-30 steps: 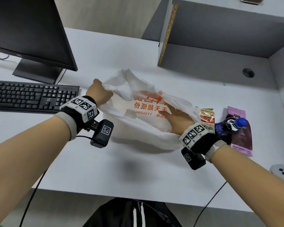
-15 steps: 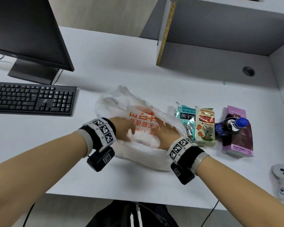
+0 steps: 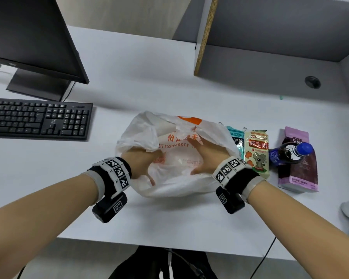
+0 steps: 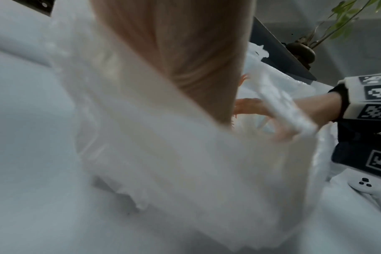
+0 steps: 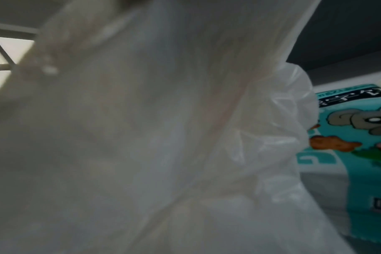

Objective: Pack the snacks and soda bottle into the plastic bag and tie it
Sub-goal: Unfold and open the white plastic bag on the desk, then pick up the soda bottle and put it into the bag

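Though creased, bag (image 3: 177,156) digits "17300562173".

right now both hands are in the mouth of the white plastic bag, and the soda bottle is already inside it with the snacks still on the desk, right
Not quite: the soda bottle is not in the plastic bag. The head view shows it outside, lying on the purple snack pouch to the right. The rest holds: left hand and right hand are at the bag's mouth, snacks on the desk.

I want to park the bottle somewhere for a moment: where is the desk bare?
Bare desk: between keyboard, plastic bag and shelf unit; also along the near edge. Crowded: right of the bag, around the snack packets and soda bottle.
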Tool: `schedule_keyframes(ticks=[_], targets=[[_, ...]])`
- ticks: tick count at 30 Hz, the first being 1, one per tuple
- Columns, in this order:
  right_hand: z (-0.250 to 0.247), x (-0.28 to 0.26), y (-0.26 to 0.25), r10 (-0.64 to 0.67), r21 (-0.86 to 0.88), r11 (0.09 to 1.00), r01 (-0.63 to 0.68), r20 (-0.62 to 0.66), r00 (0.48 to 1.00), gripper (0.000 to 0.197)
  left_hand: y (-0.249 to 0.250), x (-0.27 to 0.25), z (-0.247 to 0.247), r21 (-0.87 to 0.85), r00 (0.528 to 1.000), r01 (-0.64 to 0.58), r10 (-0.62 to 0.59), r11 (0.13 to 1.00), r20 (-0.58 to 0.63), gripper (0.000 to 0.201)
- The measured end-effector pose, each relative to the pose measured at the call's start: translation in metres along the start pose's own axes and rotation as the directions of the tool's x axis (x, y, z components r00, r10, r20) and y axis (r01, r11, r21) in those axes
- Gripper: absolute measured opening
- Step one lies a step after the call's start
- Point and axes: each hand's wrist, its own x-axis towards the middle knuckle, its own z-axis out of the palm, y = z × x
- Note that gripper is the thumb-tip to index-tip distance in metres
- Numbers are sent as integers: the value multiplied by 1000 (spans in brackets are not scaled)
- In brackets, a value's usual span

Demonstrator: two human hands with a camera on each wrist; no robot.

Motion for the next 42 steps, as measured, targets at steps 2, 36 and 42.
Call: schedule_keyframes(ticks=[2,36,42], targets=[[12,0,5,-30,-28,999,32,47,998,116,-4,2,-5,-123,995,58,-68,991,-72,83],[-51,-124,136,777,797,600,-68,-561,284,47,26,31,-13,-190,994,52,-31,980,109,87],[3,-111,164,838,951,309,-31,-256,482,91,24,24,-9,-237,990,135,-121,962,73,63]])
